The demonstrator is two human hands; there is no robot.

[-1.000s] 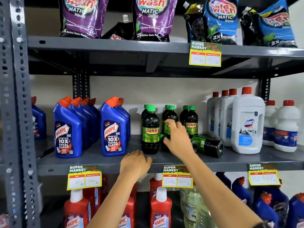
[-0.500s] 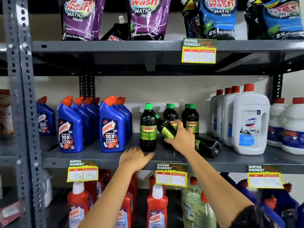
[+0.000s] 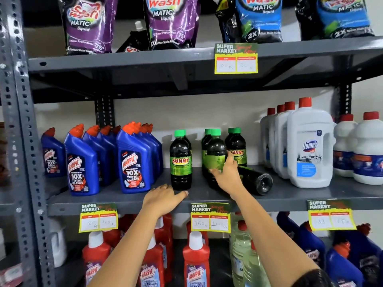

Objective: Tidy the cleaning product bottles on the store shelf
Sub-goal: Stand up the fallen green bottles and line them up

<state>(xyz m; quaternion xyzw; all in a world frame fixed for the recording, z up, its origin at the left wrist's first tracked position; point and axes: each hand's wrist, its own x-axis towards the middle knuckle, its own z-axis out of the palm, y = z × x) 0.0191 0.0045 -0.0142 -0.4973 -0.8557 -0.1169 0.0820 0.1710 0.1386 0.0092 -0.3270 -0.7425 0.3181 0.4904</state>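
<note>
- Right hand [image 3: 227,179] has its fingers [image 3: 230,160] wrapped around an upright dark bottle [image 3: 215,156] on the shelf [image 3: 124,201].
- At its 4 o'clock, just beside the wrist, a fallen bottle [image 3: 256,180] lies on its side, base toward the camera, long axis running front-to-back.
- Left hand [image 3: 163,198] rests flat and empty on the shelf edge, farther away at 9 o'clock.

Bright, even light from above. The bottles throw soft shadows on the far white wall [image 3: 207,112]. Shelf uprights [image 3: 22,141] bow at the left edge; slight motion blur softens labels everywhere.
</note>
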